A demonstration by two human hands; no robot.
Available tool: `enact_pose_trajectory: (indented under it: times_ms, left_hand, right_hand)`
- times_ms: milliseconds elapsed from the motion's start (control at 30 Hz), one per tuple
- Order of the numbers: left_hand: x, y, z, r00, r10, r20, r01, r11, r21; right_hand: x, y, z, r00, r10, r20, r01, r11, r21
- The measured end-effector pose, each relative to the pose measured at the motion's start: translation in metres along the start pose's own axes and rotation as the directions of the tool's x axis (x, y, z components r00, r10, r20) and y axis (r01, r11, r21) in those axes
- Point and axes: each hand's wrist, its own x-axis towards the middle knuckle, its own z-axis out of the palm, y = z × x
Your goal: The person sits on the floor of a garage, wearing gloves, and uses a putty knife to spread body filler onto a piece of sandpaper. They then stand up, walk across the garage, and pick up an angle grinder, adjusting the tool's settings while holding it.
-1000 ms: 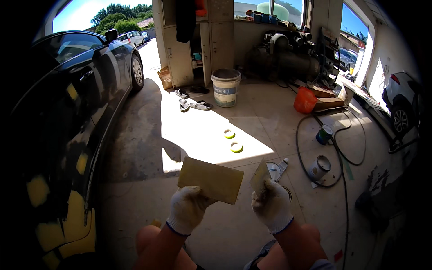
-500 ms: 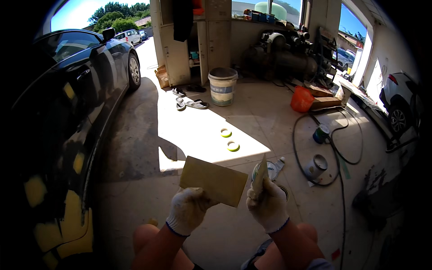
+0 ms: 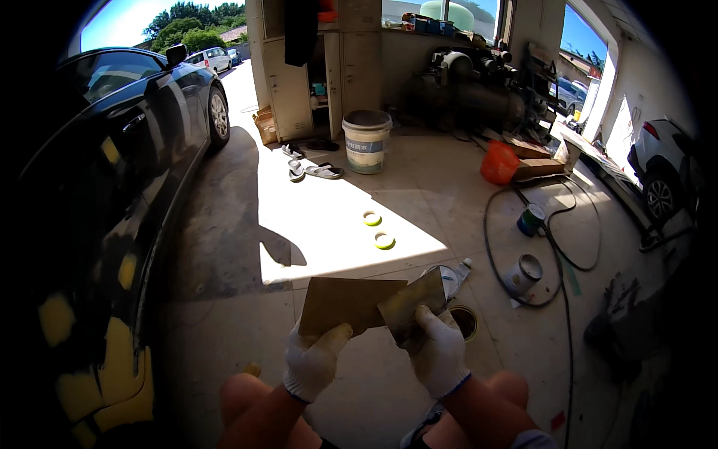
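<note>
1. Two thin, flat plates are held up in front of the knees, above the floor: a wide olive-brown rectangular plate (image 3: 348, 301) and a smaller, tilted, smeared spreader blade (image 3: 410, 301). In view the blade overlaps the plate's right end; whether they touch, I cannot tell.
2. Both hands wear white gloves and are closed. The left hand (image 3: 314, 363) grips the plate's lower left, thumb on its near face; the right hand (image 3: 440, 355) pinches the blade, thumb likewise in front.
3. Right hand and blade partly hide an open tin (image 3: 468, 329) and a round lid (image 3: 449, 280), near a white tube (image 3: 464, 269).
4. Farther off lie two tape rolls (image 3: 384, 240); leftward stands a dark car (image 3: 176, 112) with yellow patches (image 3: 120, 359).
</note>
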Motion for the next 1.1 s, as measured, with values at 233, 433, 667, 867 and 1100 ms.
enact_pose_trajectory:
  times_ms: [233, 433, 667, 867, 1100]
  left_hand:
    - [0.002, -0.004, 0.001, 1.0, -0.007, 0.004, 0.007, 0.996, 0.088]
    - [0.016, 0.01, -0.018, 0.98, 0.161, 0.114, -0.167, 0.985, 0.044]
    - [0.016, 0.022, -0.02, 0.919, 0.257, 0.299, -0.327, 0.92, 0.214]
    - [0.017, 0.021, -0.026, 0.91, 0.261, 0.321, -0.363, 0.877, 0.314]
    - [0.015, 0.025, -0.017, 0.914, 0.237, 0.331, -0.35, 0.871, 0.344]
  right_hand:
    - [0.014, -0.027, -0.007, 0.99, -0.13, -0.061, 0.135, 0.988, 0.078]
    - [0.02, -0.05, -0.024, 0.999, -0.039, -0.031, 0.033, 0.983, -0.178]
    - [0.021, -0.061, -0.021, 0.975, 0.216, 0.042, -0.161, 0.831, -0.532]
    - [-0.007, -0.051, -0.001, 0.891, 0.385, 0.241, -0.059, 0.624, -0.779]
    - [0.018, -0.053, -0.011, 0.963, 0.256, 0.085, -0.137, 0.737, -0.662]
